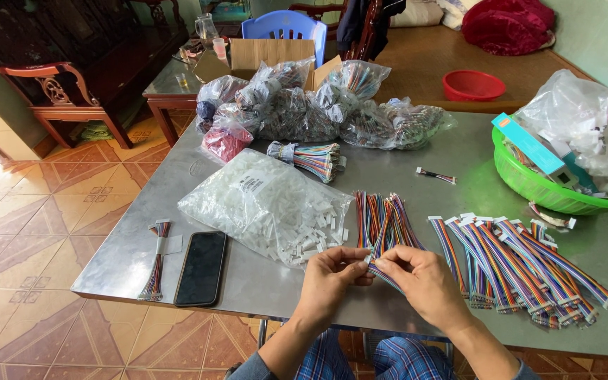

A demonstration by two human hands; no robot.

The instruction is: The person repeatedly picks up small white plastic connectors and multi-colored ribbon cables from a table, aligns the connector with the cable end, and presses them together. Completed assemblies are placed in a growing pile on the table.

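We see a clear plastic bag of white connectors (265,207) w/ a white label, lying flat at table centre just left of our hands, and a black phone (201,268) w/ dark screen beside it near the front edge. At the far edge there's a pile of clear bags of wire bundles (318,109), one pinkish-red bag (225,141) at its left, backed by an open brown cardboard box (272,53). On the right, a teal flat box w/ orange end (527,144) leans in the green basket (529,184), crumpled clear bags (585,123) piled behind it.
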